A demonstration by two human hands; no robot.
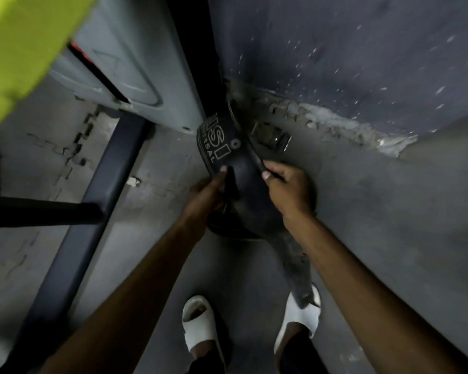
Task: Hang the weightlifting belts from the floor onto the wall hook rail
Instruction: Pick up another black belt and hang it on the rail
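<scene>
Forearms fill the bottom of view, both reaching down w/ white sandals (200, 325) planted on the floor below them. Left hand (206, 190) is closed on the near edge of a black belt (243, 190), thumb pressed on its face by the white lettering. Right hand (287, 184) is pinched tight on the opposite edge, fingers wrapped over a narrow strap part. So both hands hold the same belt, curled into a loop between them, near floor level but can't tell if it's fully off the ground. A grey tail end hangs down toward the right sandal.

Outward: belt sits in the corner where the floor (389, 225) meets a dark speckled wall (362, 49). Crumbled edge and a small metal bit, maybe a buckle, lie just beside it. Dark machine frame (92, 201) runs along the left. Hook rail not in view.

Risks, as I judge it: dangling tail could catch under the right foot when lifting. Belt is stiff and curled, could spring open out of the pinch. Frame is close, so a snag on the way up is likely. Dim light and blur, so detail is unsure.
</scene>
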